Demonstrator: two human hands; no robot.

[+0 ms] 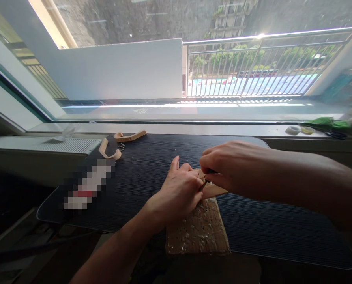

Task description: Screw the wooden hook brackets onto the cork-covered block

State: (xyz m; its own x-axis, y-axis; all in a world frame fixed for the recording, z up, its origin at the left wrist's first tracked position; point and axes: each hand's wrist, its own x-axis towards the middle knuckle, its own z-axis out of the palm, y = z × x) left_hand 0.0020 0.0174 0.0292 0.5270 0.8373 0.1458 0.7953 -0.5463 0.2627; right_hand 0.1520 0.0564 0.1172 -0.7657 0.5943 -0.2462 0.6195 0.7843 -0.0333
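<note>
My right hand (217, 163) is closed around the dark handle of a screwdriver-like tool (204, 184), whose thin metal shaft slants down to the left. A pale wooden piece (214, 191) lies under it, across a worn, pitted board (196, 232) flecked with white bits. My left hand (183, 185) is closed over the near end of that wooden piece, with one finger raised and the fingertips close to the shaft. The tool's tip and much of the wooden piece are hidden behind my fingers.
Two curved wooden hooks (130, 137) (109, 152) lie at the table's far left, with several small screws (122, 146) beside them. The dark table (282, 221) stands against a windowsill (193, 129). Tape rolls (293, 129) and a green item (322, 122) rest on the sill's right side.
</note>
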